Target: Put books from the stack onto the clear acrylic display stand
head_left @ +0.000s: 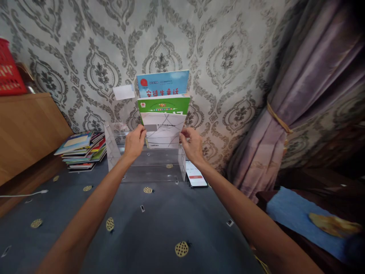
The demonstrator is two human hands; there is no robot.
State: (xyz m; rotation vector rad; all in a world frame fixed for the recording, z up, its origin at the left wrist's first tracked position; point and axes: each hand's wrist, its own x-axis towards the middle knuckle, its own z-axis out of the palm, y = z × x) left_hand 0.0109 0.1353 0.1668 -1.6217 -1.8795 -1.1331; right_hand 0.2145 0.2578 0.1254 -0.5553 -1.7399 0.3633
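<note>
With narrow pinches, your left hand point(135, 140) and right hand point(192, 144) hold opposite edges of the white rectangular paper-covered book point(164, 135) above the clear plastic tiered rack's point(110, 152) front; support both sides evenly, its bottom level.

At far left, a red basket point(10, 70) was set on a wooden cabinet point(28, 133). The far wall point(228, 57) was papered in damask. At right, a purple curtain point(308, 80) was gathered by a tieback point(278, 118); nearer, a blue cloth point(291, 211) was spread. A lit phone point(196, 178) was laid on the tablecloth point(142, 239).
</note>
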